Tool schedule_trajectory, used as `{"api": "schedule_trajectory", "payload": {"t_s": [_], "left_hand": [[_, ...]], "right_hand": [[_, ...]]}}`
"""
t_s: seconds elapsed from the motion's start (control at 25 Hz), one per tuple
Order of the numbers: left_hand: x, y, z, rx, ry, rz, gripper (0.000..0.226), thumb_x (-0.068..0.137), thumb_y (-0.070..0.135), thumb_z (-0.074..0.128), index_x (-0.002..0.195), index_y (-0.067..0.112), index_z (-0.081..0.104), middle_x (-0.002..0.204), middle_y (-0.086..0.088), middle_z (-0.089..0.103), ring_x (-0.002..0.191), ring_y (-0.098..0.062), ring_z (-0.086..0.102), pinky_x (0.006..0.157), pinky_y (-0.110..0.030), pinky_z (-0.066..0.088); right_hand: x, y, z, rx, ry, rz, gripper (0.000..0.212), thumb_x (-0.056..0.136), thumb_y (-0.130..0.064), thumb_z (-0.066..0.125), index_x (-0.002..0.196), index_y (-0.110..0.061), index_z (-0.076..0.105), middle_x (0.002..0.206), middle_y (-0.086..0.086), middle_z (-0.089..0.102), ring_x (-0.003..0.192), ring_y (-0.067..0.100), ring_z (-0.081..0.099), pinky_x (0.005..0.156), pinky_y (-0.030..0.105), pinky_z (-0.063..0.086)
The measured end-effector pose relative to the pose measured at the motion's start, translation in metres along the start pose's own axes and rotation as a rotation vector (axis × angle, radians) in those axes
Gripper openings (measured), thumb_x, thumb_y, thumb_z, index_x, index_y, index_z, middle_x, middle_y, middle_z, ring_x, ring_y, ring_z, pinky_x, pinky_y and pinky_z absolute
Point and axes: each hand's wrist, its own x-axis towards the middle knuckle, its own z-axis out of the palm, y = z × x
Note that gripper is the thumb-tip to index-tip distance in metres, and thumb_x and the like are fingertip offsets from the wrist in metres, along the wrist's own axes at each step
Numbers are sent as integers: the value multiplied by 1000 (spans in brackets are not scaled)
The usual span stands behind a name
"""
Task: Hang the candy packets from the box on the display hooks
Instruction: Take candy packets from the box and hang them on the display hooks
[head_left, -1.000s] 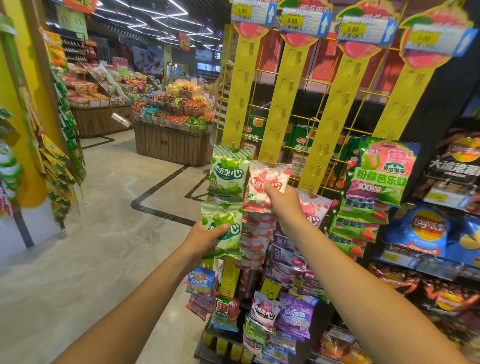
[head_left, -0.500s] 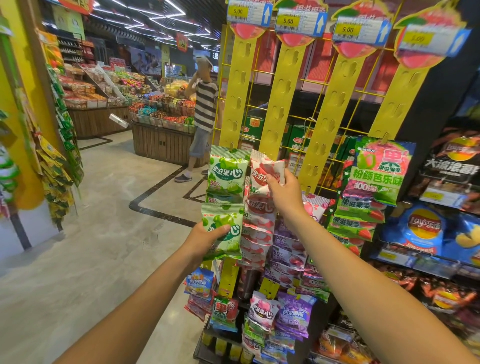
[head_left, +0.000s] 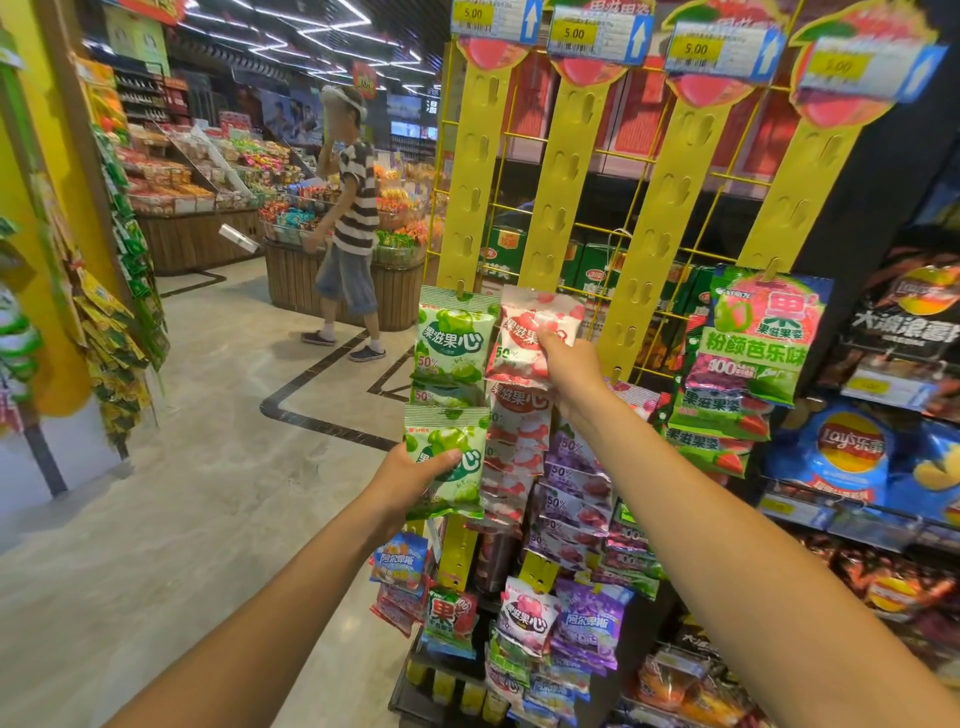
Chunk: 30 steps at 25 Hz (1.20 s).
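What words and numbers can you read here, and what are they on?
"5.00": price tag
"果滋果心", "50%": green packet
"粉颜芭乐味": big packet
"Lay's": chip bag
"阿尔卑斯": purple packet
Small print on price tag: too blurred.

We stand in a shop aisle. A pale stone floor (head_left: 156, 545) with a dark inlaid line (head_left: 311, 423) stretches left and far. Far off, wooden bins (head_left: 291, 280) hold bright sweets, with a person in a striped shirt (head_left: 356, 202) beside them. A yellow pillar (head_left: 26, 171) rises at near left. White strip lights (head_left: 311, 47) cross the dark ceiling. Shelves (head_left: 831, 512) of crisps stand at right.
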Motion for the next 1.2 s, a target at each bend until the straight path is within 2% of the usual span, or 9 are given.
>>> {"api": "schedule_trajectory", "payload": {"t_s": [0.16, 0.32, 0.44, 0.52, 0.6, 0.76, 0.88, 1.0, 1.2], "left_hand": [[-1, -1, -2, 33, 23, 5, 25, 96, 21, 74, 120, 19, 70, 108, -3, 80, 103, -25, 77, 97, -52, 59], [-1, -5, -2, 35, 19, -2, 28, 96, 23, 75, 123, 20, 70, 110, -3, 80, 105, -26, 76, 99, -54, 58], [-1, -7, -1, 39, 13, -10, 28, 95, 22, 75, 122, 19, 71, 110, -4, 80, 105, -27, 76, 100, -55, 57], [-1, -6, 0, 38, 15, -13, 27, 95, 22, 75, 121, 19, 72, 109, -4, 80, 105, -27, 76, 100, -56, 57], [-2, -5, 1, 39, 16, -11, 26, 95, 22, 75, 121, 19, 72, 109, -4, 80, 105, -27, 76, 100, -56, 57], [-3, -3, 3, 41, 11, -7, 25, 96, 22, 74, 121, 19, 71, 109, -4, 80, 104, -26, 76, 99, -55, 58], [-4, -3, 3, 44, 12, -9, 25, 96, 23, 75, 120, 20, 72, 109, -4, 80, 105, -26, 76, 99, -56, 58], [-5, -2, 1, 39, 15, -10, 24, 96, 22, 74, 120, 20, 72, 109, -4, 80, 105, -27, 76, 99, -55, 58], [-5, -1, 0, 30, 24, -11, 24, 97, 21, 73, 121, 20, 71, 107, -2, 81, 102, -24, 77, 96, -51, 60]], "right_hand": [[1, 12, 1, -17, 2, 64, 27, 98, -39, 64, 99, -13, 61, 84, 7, 55, 79, 25, 50, 74, 39, 43], [-2, 15, -1, -47, -1, 36, 31, 98, -41, 62, 103, -10, 65, 87, 11, 64, 82, 28, 60, 75, 40, 50], [-11, 15, -3, -134, 31, -161, 29, 99, -42, 61, 88, -16, 66, 82, 9, 70, 74, 26, 66, 69, 40, 55], [-20, 12, -6, -245, 38, -347, 35, 100, -39, 60, 71, -21, 52, 64, 1, 54, 58, 17, 49, 54, 34, 41], [-24, 6, -6, -306, 35, -425, 38, 102, -35, 58, 68, -22, 45, 60, -3, 46, 55, 16, 40, 52, 32, 30], [-2, -4, 2, -180, 80, -219, 36, 98, -47, 60, 79, -17, 57, 72, 5, 59, 68, 22, 56, 63, 36, 43], [5, 2, 5, -130, 44, -79, 32, 96, -41, 61, 91, -10, 66, 81, 11, 64, 74, 23, 55, 69, 37, 43], [3, 9, 5, -129, 21, -43, 20, 98, -33, 59, 88, -15, 61, 79, 6, 54, 72, 22, 48, 68, 35, 37], [3, 20, 7, -110, 21, -41, 38, 91, -42, 61, 101, -7, 70, 89, 8, 72, 79, 25, 61, 71, 36, 43]]}}
